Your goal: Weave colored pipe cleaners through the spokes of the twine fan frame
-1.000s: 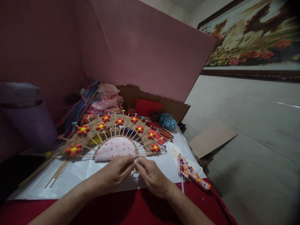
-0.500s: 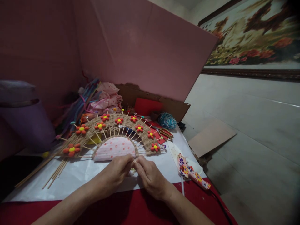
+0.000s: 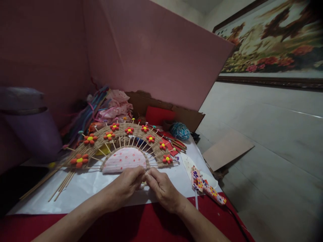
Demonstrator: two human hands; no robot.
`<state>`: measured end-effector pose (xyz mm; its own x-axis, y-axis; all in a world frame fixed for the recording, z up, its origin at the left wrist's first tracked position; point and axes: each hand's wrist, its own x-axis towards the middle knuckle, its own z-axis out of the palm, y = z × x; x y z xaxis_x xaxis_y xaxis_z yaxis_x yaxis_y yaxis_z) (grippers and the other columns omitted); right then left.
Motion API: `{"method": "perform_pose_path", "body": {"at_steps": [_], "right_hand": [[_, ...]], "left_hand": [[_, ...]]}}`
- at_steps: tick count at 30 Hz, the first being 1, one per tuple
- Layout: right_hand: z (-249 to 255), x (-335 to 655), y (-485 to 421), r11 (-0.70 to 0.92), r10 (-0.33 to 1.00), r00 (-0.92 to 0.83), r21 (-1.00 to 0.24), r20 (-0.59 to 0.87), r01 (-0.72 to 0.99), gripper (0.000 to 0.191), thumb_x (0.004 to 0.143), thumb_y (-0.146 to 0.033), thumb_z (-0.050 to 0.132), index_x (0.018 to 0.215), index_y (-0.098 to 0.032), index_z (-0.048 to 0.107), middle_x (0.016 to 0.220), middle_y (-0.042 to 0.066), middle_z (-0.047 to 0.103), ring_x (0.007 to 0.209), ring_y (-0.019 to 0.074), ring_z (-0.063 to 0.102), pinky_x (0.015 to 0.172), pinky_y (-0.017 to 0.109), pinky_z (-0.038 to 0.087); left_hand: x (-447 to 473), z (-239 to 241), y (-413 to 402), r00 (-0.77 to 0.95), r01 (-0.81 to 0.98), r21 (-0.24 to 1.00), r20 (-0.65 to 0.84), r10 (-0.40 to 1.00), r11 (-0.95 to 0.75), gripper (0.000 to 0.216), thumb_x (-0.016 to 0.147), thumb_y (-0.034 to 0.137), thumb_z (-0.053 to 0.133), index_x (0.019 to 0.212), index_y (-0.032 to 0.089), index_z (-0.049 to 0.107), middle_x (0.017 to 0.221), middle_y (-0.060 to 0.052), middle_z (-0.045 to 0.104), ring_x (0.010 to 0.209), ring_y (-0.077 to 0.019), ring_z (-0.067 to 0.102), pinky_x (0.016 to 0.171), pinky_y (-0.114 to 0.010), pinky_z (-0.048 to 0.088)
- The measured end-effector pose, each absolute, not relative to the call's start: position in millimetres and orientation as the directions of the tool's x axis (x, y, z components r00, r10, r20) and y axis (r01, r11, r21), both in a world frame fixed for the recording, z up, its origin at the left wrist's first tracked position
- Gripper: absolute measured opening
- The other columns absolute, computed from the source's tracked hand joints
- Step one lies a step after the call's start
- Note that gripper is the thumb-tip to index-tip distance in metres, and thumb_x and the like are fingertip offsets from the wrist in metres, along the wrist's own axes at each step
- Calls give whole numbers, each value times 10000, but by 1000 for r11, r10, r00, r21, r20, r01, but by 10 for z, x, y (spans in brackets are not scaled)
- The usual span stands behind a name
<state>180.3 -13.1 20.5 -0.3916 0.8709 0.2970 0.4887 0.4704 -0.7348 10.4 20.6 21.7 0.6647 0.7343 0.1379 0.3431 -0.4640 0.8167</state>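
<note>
A half-round woven fan of twine and sticks, dotted with several red-and-yellow flowers, lies on white paper. A pink dotted half-disc fills its centre. My left hand and my right hand meet just below the half-disc's right corner. Both pinch with fingertips pressed together on something small and pale that I cannot make out. Loose bamboo sticks lie to the left of my hands.
A flower-patterned glue gun lies right of my right hand. A blue yarn ball, scissors, pipe cleaners and pink cloth sit behind the fan. A purple bin stands left. Pink board walls enclose the back; cardboard lies on the floor.
Both hands stay pinched together at the same spot, with only small finger movements. The view shifts slightly.
</note>
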Motion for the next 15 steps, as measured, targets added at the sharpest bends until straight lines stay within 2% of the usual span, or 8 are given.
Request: {"method": "perform_pose_path", "body": {"at_steps": [6, 15], "right_hand": [[174, 1818, -117, 475, 864, -415, -734, 285, 486, 213, 934, -249, 323, 747, -196, 408, 686, -28, 436, 618, 102, 403, 595, 217, 326], [115, 1779, -109, 463, 872, -393, -752, 291, 470, 191, 923, -228, 314, 751, -199, 393, 657, -33, 406, 592, 106, 363, 573, 226, 306]], "left_hand": [[106, 269, 199, 674, 369, 791, 134, 726, -488, 330, 910, 405, 301, 716, 176, 440, 684, 14, 469, 613, -121, 372, 551, -237, 293], [128, 276, 190, 659, 385, 786, 133, 741, -483, 287, 898, 329, 303, 697, 174, 439, 670, 14, 466, 613, -124, 387, 557, -239, 295]]}}
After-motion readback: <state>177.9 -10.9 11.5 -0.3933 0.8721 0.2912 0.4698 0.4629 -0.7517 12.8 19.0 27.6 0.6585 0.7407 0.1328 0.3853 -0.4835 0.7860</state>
